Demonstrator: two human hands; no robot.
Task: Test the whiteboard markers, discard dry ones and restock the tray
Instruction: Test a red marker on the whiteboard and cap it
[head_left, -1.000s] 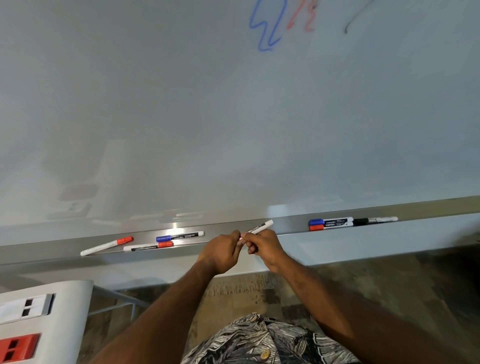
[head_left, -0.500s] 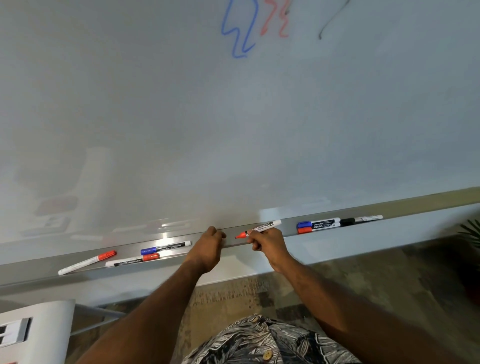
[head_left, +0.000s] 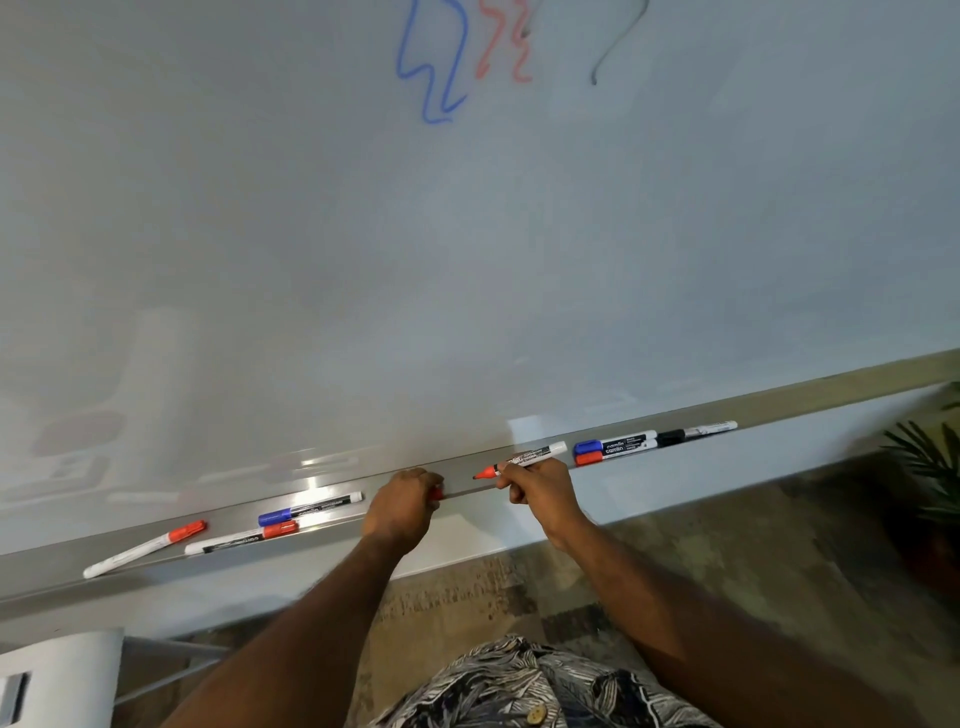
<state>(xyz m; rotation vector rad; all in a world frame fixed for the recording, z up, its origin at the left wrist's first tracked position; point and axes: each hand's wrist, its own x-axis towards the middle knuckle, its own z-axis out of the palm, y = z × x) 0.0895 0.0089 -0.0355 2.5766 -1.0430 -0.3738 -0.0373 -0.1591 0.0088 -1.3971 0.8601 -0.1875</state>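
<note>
In the head view, an uncapped red marker (head_left: 522, 461) is pinched between the fingers of the right hand (head_left: 540, 493), its red tip pointing left and its white barrel lying just above the tray (head_left: 467, 475). The left hand (head_left: 402, 506) is curled shut at the tray's front edge, with a bit of red, seemingly the cap (head_left: 438, 493), showing at its fingertips. The two hands are near each other but apart.

On the tray, left of the hands, three capped markers are seen: a red-capped one (head_left: 145, 548) at the far left, tilted, then a blue-capped one (head_left: 310, 508) and, just in front of it, another red-capped one (head_left: 241, 539). Right of the hands, a blue-capped marker (head_left: 615, 443) and a red-capped marker (head_left: 613, 454) lie side by side, touching, and a black-capped one (head_left: 696, 433) lies just past them.

On the whiteboard (head_left: 467, 260) above, a blue squiggle (head_left: 434, 67), red squiggles (head_left: 506, 47) and a thin black line (head_left: 618, 44) are drawn near the top edge of the view. A patterned shirt (head_left: 524, 686) is seen at the bottom, and a plant (head_left: 930, 462) at the right edge.
</note>
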